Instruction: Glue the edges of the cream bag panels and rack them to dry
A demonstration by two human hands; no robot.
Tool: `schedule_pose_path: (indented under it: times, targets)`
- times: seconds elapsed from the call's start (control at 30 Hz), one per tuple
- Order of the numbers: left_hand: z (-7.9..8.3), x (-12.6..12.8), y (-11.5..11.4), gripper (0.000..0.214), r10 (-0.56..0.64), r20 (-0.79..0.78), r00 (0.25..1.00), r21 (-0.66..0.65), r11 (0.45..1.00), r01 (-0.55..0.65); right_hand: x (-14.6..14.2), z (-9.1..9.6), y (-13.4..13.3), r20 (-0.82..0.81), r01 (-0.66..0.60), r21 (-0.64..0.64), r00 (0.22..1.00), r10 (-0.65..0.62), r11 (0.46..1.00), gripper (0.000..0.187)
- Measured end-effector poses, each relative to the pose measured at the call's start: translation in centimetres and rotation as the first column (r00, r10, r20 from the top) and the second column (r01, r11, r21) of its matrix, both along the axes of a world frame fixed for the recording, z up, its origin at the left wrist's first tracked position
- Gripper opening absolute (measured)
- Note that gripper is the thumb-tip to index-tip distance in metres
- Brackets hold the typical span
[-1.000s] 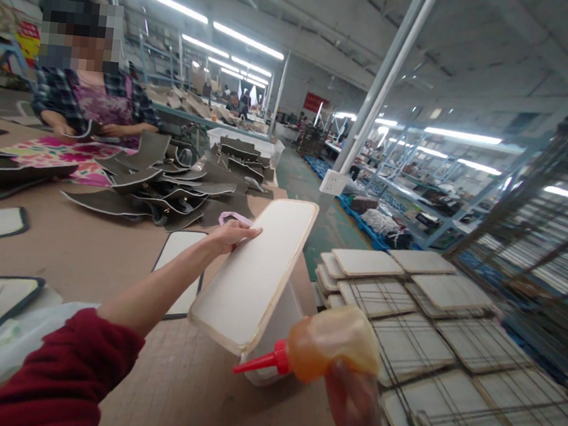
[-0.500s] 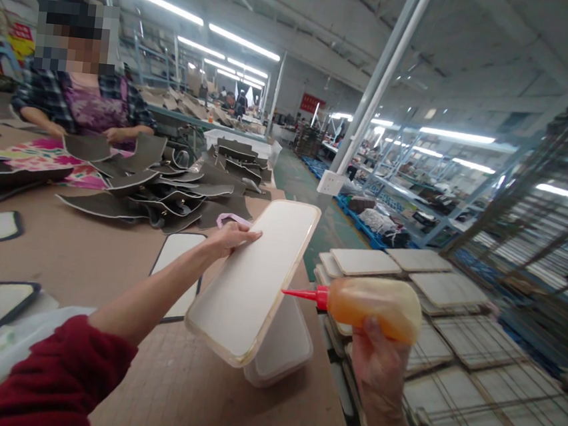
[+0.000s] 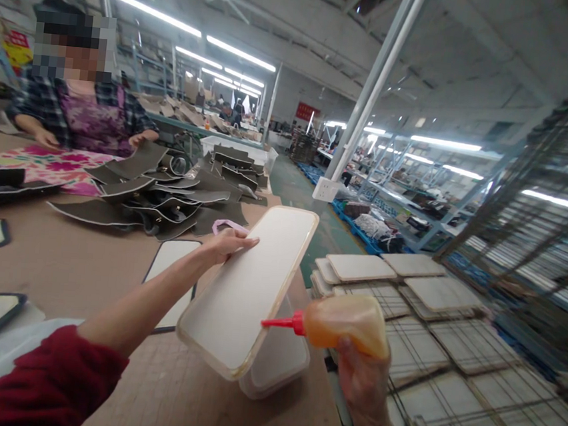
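My left hand [image 3: 231, 243] grips a white rounded rectangular panel [image 3: 251, 290] by its left edge, thumb on the face, holding it tilted above the table. Yellowish glue shows along the panel's rim. In my right hand [image 3: 361, 378] is a squeeze bottle [image 3: 346, 323] of amber glue, lying sideways, its red nozzle at the panel's right edge, low down. Beneath the held panel, more white panels [image 3: 279, 363] lie on the table, partly hidden. A dark-edged white panel [image 3: 172, 276] rests beside my left forearm.
Dark curved pieces [image 3: 165, 195] are heaped across the brown table [image 3: 186, 391]. A co-worker [image 3: 88, 107] stands at the far left behind patterned fabric [image 3: 57, 164]. To the right, pale panels [image 3: 451, 350] lie on wire racks. A post with a socket box [image 3: 325, 189] rises beyond the table.
My right hand has moved the bottle down and left, its nozzle sliding lower along the panel's right edge. The co-worker's hands have come apart and let go of a dark piece.
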State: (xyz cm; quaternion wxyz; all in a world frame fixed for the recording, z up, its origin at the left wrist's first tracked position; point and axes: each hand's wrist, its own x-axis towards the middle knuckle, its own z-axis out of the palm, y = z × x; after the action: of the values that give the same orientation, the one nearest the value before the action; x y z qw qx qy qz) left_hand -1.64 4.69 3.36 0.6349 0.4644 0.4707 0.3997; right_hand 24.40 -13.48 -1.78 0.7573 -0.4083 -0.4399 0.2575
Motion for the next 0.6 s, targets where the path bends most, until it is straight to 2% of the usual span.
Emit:
schedule_pose_path:
  times: [0.07,0.13,0.23,0.27,0.33,0.43,0.5,0.6]
  targets:
    - [0.2,0.0,0.0,0.049,0.01,-0.006,1.0,0.006,1.0,-0.01,-0.6,-0.7,-0.9,0.003,-0.047,-0.023,0.999,0.047,0.999,0.043]
    - [0.4,0.0,-0.2,0.049,0.018,-0.015,1.0,0.026,1.0,-0.018,-1.0,-1.6,-1.8,-0.003,-0.156,-0.046,0.988,0.156,0.987,0.04]
    - [0.5,-0.2,-1.1,0.049,0.021,-0.037,0.999,0.085,0.996,-0.018,-1.0,-2.2,-2.3,-0.105,-0.367,-0.057,0.927,0.36,0.929,0.032]
    - [0.4,-0.4,-1.6,0.05,0.017,-0.046,0.999,0.11,0.994,-0.012,-0.7,-2.0,-2.2,-0.166,-0.392,-0.036,0.91,0.381,0.919,0.029]
    - [0.2,-0.8,-2.6,0.051,-0.01,-0.064,0.998,0.17,0.985,0.021,0.0,-0.7,-1.6,-0.291,-0.321,0.04,0.902,0.318,0.946,0.027]
    - [-0.2,-1.5,-4.5,0.05,-0.072,-0.116,0.991,0.218,0.971,0.096,1.4,2.5,-0.7,-0.4,-0.061,0.121,0.911,0.105,0.991,0.031]
    - [-0.5,-1.9,-5.9,0.048,-0.079,-0.157,0.984,0.209,0.972,0.111,2.4,4.6,-0.6,-0.411,0.074,0.152,0.912,-0.005,0.986,0.037]
    - [-1.0,-2.3,-7.6,0.047,-0.057,-0.21,0.976,0.179,0.979,0.096,3.5,6.8,-0.6,-0.387,0.204,0.208,0.915,-0.111,0.957,0.045]
